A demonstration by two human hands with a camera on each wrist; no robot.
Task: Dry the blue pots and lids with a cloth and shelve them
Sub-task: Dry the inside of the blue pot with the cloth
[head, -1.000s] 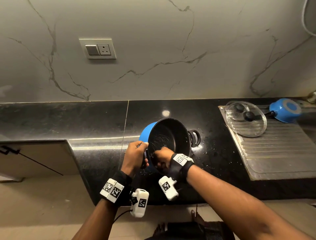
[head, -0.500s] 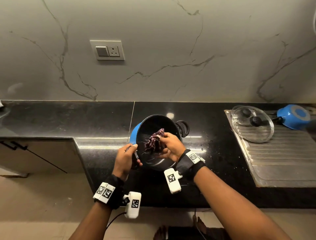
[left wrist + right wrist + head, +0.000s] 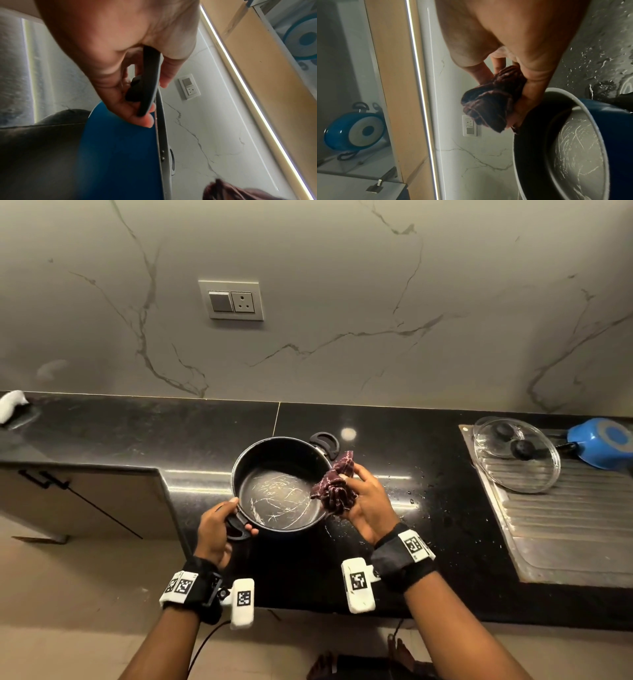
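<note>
The left hand (image 3: 215,527) gripped the near black loop handle of the blue, dark-lined pot (image 3: 281,484) above the black counter (image 3: 428,508) while the right hand (image 3: 368,501) clutched the bunched maroon cloth (image 3: 334,487) at its rim, so drying looked underway; next, probably wiping the outside.

No words or numbers could be read; the wrist bands (image 3: 181,586) only showed black-and-white square codes.
</note>
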